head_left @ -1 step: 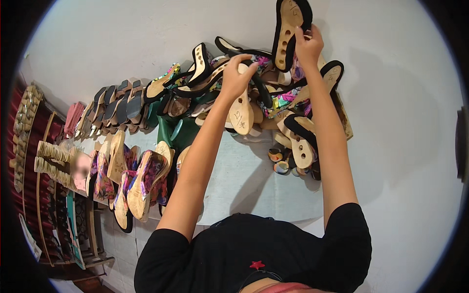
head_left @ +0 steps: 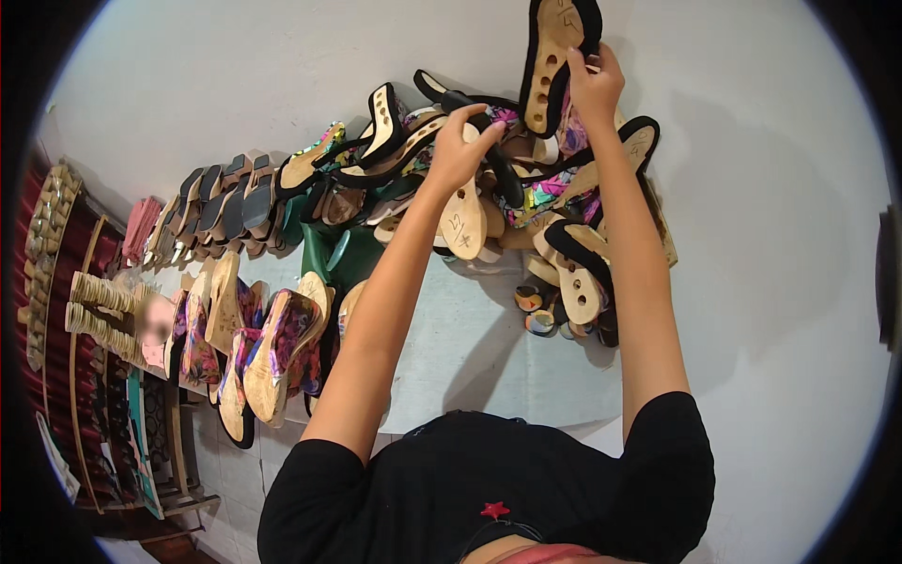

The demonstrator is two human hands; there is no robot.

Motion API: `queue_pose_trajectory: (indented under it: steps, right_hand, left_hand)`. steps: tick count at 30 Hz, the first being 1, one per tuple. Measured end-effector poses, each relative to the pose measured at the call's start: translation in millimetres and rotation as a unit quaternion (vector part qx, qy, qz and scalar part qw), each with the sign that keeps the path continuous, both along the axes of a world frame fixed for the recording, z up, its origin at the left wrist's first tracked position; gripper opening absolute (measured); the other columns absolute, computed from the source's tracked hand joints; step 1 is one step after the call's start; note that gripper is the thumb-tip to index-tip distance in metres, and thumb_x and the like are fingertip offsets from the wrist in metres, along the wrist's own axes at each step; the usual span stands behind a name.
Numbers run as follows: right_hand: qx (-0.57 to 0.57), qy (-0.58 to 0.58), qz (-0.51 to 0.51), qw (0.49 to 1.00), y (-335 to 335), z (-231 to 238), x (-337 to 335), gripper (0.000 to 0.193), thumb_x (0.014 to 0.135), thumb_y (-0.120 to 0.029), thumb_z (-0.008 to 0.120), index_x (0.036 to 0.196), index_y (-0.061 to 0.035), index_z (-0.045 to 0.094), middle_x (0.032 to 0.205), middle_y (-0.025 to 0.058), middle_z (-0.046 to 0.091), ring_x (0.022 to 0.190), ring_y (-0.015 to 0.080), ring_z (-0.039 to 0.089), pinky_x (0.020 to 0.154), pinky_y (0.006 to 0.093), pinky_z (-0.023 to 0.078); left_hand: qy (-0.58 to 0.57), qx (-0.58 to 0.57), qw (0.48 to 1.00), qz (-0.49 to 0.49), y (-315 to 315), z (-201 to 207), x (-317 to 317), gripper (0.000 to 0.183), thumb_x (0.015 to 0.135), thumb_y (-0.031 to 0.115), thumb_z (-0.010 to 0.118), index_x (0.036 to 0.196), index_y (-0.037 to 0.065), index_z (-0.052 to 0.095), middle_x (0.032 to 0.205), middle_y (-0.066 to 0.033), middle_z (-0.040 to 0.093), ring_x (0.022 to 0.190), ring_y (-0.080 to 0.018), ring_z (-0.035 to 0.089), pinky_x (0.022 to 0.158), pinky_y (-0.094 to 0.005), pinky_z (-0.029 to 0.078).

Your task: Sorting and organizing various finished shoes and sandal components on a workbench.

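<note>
My right hand (head_left: 596,86) grips a wooden-soled sandal (head_left: 554,66) by its edge and holds it raised at the top. Its pale underside faces me, with a black rim, a row of round holes and a handwritten mark. My left hand (head_left: 460,146) is curled in the middle of a sandal pile, thumb and fingers around a dark sandal (head_left: 505,174); the grip is partly hidden. Beneath that hand sits a pale wooden sole (head_left: 464,226), its heel end toward me. Beside my right forearm leans another black-rimmed sandal (head_left: 639,146).
Black-soled sandals (head_left: 258,202) stand in a row at the left. Nearer are wedge sandals with floral sides (head_left: 277,357). A green cloth (head_left: 352,254) lies between them and the pile on the pale tabletop (head_left: 442,348). A rack with red cloth (head_left: 61,385) is far left.
My left hand has shifted slightly up and right, and more of the dark sandal shows above its fingers. The sandal in my right hand has barely moved.
</note>
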State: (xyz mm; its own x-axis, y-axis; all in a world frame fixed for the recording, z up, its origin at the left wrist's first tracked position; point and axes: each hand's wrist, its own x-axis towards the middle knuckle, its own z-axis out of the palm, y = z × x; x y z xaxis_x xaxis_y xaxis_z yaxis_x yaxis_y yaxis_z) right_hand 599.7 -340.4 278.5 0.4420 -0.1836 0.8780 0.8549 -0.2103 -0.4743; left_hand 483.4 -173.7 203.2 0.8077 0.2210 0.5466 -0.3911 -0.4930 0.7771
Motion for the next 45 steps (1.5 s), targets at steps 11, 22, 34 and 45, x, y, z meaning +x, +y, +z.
queue_pose_trajectory:
  steps: [11,22,34,45]
  right_hand:
    - [-0.184,0.221,-0.019,0.958,-8,-23,31,0.055,0.077,-0.044,0.063,0.103,0.0045,0.059,0.097,0.0169,0.063,0.096,0.0299,0.058,0.081,0.0406,0.045]
    - [-0.269,0.259,-0.243,0.895,-21,-84,106,0.046,0.072,-0.037,0.063,0.095,0.0022,0.061,0.098,0.0233,0.061,0.093,0.0361,0.059,0.080,0.0429,0.047]
    - [0.056,0.403,0.649,0.642,17,-1,-66,0.016,0.086,-0.017,0.051,0.083,-0.0038,0.058,0.076,0.0056,0.060,0.065,0.0148,0.057,0.058,0.0285,0.048]
    - [0.107,0.569,0.665,0.472,54,-97,-190,0.027,0.088,-0.021,0.048,0.096,0.0022,0.060,0.087,0.0133,0.065,0.079,0.0217,0.063,0.074,0.0357,0.053]
  left_hand:
    - [0.114,-0.275,0.930,-0.215,-24,-19,-42,0.049,0.076,0.013,0.062,0.119,0.000,0.043,0.106,-0.0059,0.055,0.094,-0.0139,0.053,0.085,-0.0274,0.042]
    - [0.180,-0.475,0.851,-0.134,-2,-81,-173,0.058,0.086,0.053,0.039,0.121,0.008,0.047,0.097,-0.0085,0.062,0.082,-0.0187,0.062,0.071,-0.0284,0.050]
    - [0.073,-0.483,0.869,-0.079,17,-116,-214,0.054,0.089,0.046,0.045,0.129,0.010,0.037,0.115,-0.0010,0.055,0.104,-0.0147,0.054,0.086,-0.0297,0.044]
    - [-0.066,-0.387,0.920,0.004,8,-106,-259,0.053,0.079,-0.008,0.058,0.125,0.005,0.036,0.116,-0.0051,0.051,0.105,-0.0145,0.051,0.089,-0.0280,0.041]
